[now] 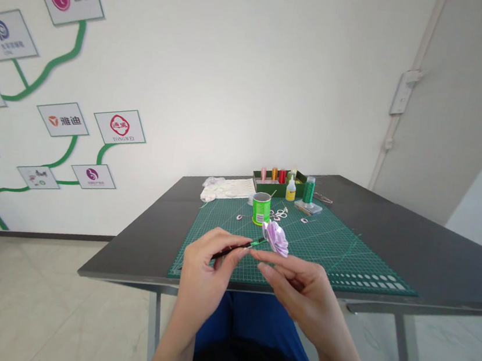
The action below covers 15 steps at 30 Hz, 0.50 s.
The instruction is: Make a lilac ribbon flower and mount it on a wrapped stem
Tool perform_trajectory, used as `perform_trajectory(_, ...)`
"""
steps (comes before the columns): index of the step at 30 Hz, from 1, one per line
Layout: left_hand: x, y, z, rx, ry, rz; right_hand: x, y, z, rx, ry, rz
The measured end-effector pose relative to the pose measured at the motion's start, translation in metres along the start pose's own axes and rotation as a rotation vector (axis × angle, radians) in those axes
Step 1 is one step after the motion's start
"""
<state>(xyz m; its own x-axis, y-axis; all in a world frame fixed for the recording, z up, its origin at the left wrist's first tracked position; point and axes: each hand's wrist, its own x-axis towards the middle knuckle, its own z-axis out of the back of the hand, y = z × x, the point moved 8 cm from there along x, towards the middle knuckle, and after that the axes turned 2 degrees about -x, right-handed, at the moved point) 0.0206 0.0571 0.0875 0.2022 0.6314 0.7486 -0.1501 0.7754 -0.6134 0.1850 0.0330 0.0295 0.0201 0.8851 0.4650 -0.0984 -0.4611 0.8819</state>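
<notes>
In my left hand [209,258], a slim black stick with a green section [255,242] is pinched between thumb and fingers. It slants up to the right and ends close to a pale purple artificial flower [277,237]. The flower's head hangs just above the index finger of my right hand [299,278]. That hand's fingers are bent and its thumb and fingertips come near each other beside my left fingertips. Whatever thin thing they may pinch is too small to make out. Both hands are above the front of a green cutting mat [316,242].
Behind the flower stand a bright green can [261,209], white-handled scissors [279,213], a glue bottle [291,189] and a green thread spool [309,190] on a small case. A dark green box [277,188] of spools and a white cloth [229,189] lie farther back on the black table [148,222].
</notes>
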Motion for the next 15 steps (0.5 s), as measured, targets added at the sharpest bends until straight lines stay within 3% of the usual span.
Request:
perform_trajectory(9,0.002,-0.005,-0.002,0.114,0.03,-0.103,-0.016,0.044,0.016,-0.236,0.108,0.125)
perform_trajectory(15,0.0,-0.01,-0.009,0.12,0.125,-0.153,0.002,0.073,0.026,-0.261,0.184,0.209)
